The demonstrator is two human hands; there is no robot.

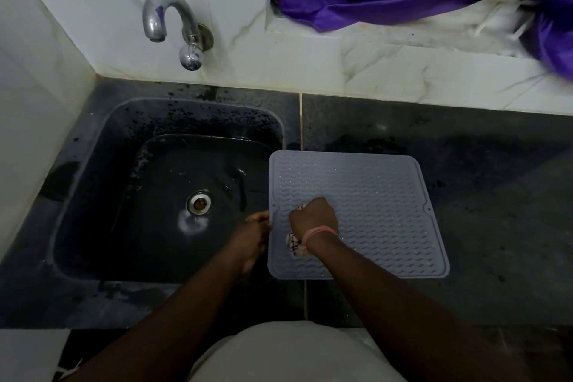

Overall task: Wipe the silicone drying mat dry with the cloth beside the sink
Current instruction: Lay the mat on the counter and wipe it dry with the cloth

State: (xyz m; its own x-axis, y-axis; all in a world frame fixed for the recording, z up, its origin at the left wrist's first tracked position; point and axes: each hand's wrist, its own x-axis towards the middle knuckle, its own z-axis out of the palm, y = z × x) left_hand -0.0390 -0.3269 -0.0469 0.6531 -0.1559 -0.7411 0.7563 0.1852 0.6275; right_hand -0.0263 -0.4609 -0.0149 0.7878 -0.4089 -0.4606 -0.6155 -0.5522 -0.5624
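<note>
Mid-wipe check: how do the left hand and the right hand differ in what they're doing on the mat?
The right hand is fisted around the bunched cloth, pressing it on the drying mat; the left hand holds no cloth and pinches the mat's left edge. The right hand sits over the mat's ribbed surface; the left hand is off it, over the sink rim. The right wrist wears a pink band; the left shows none. Both touch the mat.
</note>
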